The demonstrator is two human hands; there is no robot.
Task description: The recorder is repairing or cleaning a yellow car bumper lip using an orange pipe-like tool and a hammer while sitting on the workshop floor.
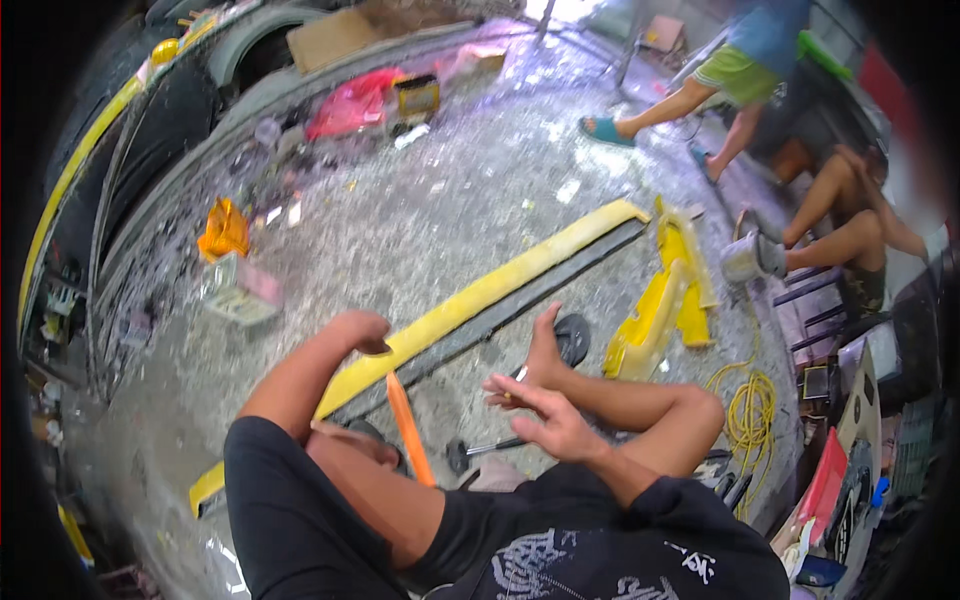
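My left hand [358,332] is at the near edge of a long yellow strip-shaped panel [500,282], which lies slantwise on the floor with a dark grey strip [540,292] alongside it. Its fingers are curled and pressed together; their tips are partly hidden, and I cannot make out what they hold. Over my bent leg, my right hand [548,420] has its fingers stretched out. A tiny pale speck shows by those fingers, too small to name. Between my legs lie a pointed orange strip [408,432] and a hammer [458,456] with a black head.
Bent yellow panels [660,300] and a coiled yellow cord [750,410] lie to the right. An orange bag [224,230] and a pale box [243,290] sit left. Far right, one person [745,75] stands and another [850,220] sits. A pink plastic bag [352,103] lies at the back.
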